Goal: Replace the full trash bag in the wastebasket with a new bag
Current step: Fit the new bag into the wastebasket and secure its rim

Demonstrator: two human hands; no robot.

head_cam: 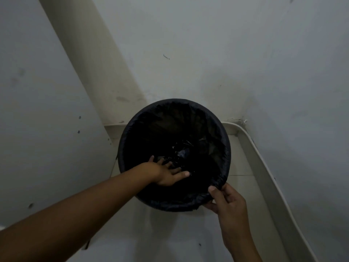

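Note:
A round black wastebasket [225,140] stands on the pale floor in a wall corner. A black trash bag [170,125] lines it, its edge folded over the rim all round. My left hand [168,173] reaches down inside the basket with fingers spread flat against the crinkled plastic near the bottom. At the near right of the rim, my right hand [226,199] pinches the folded bag edge and rim between thumb and fingers. The bottom of the bag is dark and hard to make out.
Pale walls close in behind and on both sides. A cream baseboard [264,167] runs along the right wall, with a thin cable on it. Tiled floor [160,233] lies in front of the basket.

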